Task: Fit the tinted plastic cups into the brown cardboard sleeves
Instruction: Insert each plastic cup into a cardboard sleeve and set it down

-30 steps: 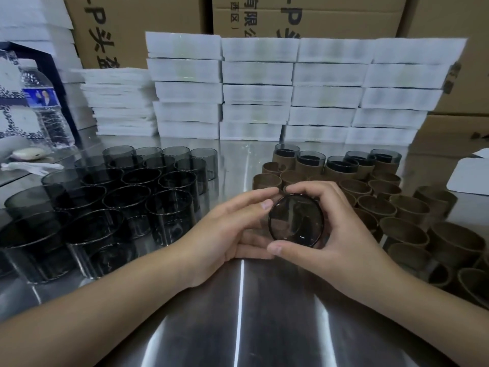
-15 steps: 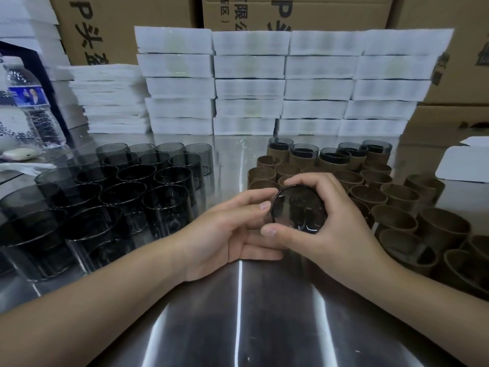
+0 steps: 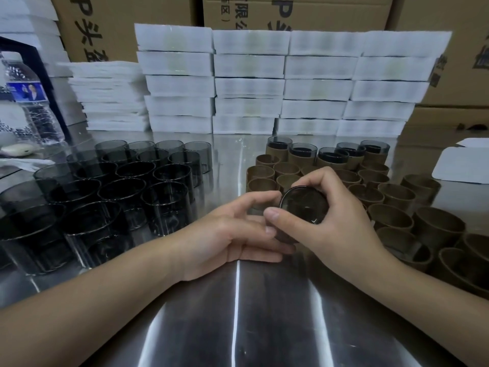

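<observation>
My right hand [image 3: 341, 221] grips a tinted plastic cup [image 3: 304, 205], tilted with its round face toward me, just above the table's middle. Whether a sleeve surrounds it is hidden by my fingers. My left hand [image 3: 232, 234] lies on its edge beside the cup. Its fingers are nearly straight, the lower ones reaching under the cup and the index raised near the rim. Several loose tinted cups [image 3: 127, 197] stand at the left. Several empty brown cardboard sleeves [image 3: 391, 197] stand at the right. Behind them is a row of sleeved cups [image 3: 301, 154].
The shiny metal table [image 3: 238, 327] stretches toward me. Stacks of white foam trays [image 3: 264, 83] line the back, with cardboard boxes [image 3: 291, 11] behind. A water bottle [image 3: 29, 102] stands far left and a white card [image 3: 465, 162] lies far right.
My left index finger has lifted a little off the cup's rim. My right thumb has slid across the cup's near edge. The cup stays in my right hand.
</observation>
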Demonstrator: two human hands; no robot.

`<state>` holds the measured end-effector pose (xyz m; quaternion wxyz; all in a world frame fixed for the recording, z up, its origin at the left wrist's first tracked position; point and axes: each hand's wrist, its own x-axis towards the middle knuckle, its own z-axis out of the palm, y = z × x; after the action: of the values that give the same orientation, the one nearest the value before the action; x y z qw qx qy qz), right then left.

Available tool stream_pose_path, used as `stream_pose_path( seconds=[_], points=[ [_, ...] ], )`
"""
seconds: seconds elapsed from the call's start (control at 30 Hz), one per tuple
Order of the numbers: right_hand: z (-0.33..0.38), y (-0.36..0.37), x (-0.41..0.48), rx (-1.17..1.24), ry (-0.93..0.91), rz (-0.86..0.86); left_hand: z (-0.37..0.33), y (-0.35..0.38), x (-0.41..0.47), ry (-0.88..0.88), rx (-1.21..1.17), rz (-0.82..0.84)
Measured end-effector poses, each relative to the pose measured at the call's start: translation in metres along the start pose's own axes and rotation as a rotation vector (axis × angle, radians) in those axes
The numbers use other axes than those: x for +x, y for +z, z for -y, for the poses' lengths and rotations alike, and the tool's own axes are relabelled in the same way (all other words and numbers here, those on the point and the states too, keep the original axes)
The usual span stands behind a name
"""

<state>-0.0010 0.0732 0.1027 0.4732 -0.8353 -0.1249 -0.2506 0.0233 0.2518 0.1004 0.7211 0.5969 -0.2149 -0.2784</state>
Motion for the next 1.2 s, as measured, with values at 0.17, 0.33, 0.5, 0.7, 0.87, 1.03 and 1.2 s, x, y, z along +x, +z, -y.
stream_pose_path(
  seconds=[0.17,0.33,0.5,0.7,0.87,1.03,1.2],
  points=[
    [-0.005,0.001,0.001,0.022,0.026,-0.04,0.001,0.001,-0.001,0.018,0.083,0.009],
    [-0.007,0.001,0.004,0.1,-0.012,0.014,0.004,0.009,0.001,0.054,0.173,-0.107],
    [-0.009,-0.002,0.005,0.099,-0.038,0.048,0.004,0.011,0.002,0.067,0.127,-0.177],
    [-0.009,-0.004,0.008,0.132,-0.103,0.088,0.003,0.007,0.001,0.076,0.036,-0.196],
    [-0.009,-0.005,0.008,0.128,-0.143,0.095,0.003,0.005,0.002,0.102,0.001,-0.234],
    [-0.009,-0.007,0.009,0.109,-0.167,0.17,0.003,0.002,0.004,0.121,-0.026,-0.277],
    [-0.009,-0.01,0.011,0.08,-0.145,0.292,0.004,-0.001,0.005,0.143,-0.043,-0.324]
  ],
)
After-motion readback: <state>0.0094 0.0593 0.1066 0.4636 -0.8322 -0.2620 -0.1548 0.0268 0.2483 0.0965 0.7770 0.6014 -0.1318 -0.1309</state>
